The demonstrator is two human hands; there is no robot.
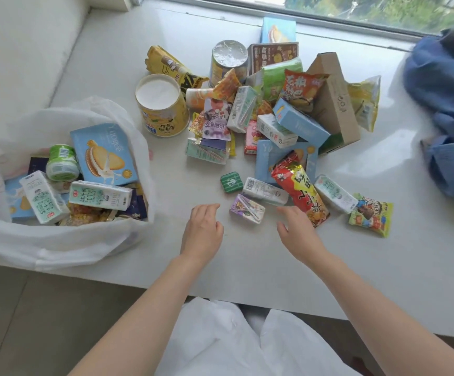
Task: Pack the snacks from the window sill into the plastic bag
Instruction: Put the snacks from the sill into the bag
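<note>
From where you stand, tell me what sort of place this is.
Probably a room in a home: a wide white window sill under a window with trees outside, strewn with snacks, blue clothing heaped at its right end.

The window sill (247, 261) is smooth and glossy. The plastic bag (57, 240) is thin, translucent. Far cup (230, 54) has foil lid; red packet (300, 188) shiny; right cloth (448, 104) blue.

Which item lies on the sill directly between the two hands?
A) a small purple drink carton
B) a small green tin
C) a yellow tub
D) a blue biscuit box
A: the purple drink carton lies on the sill between the open left hand and the open right hand, touched by neither.
</note>
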